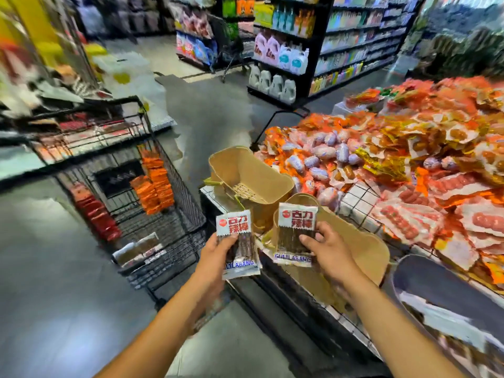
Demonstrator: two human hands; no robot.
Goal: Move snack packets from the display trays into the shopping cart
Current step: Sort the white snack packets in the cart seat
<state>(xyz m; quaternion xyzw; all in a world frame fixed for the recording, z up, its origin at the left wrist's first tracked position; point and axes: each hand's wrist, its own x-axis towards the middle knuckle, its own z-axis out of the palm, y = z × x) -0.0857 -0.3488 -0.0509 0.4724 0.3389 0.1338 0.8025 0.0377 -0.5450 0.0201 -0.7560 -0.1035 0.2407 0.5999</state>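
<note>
Left grip (pixel 215 255) pinches one white packet (pixel 238 241) upright; right grip (pixel 330 252) holds a second white packet (pixel 296 233) the same way. Heaped display trays (pixel 354 199) fill the right side. The black shopping cart (pixel 188 208), orange and red packets (pixel 156 186) inside, stands left. A tan basket (pixel 362 252) lies behind the second packet, at the trays' near edge.

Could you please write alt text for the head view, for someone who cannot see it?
The left hand holds one white snack packet and the right hand a second packet, beside heaped display trays; a part-filled shopping cart stands left.
</note>
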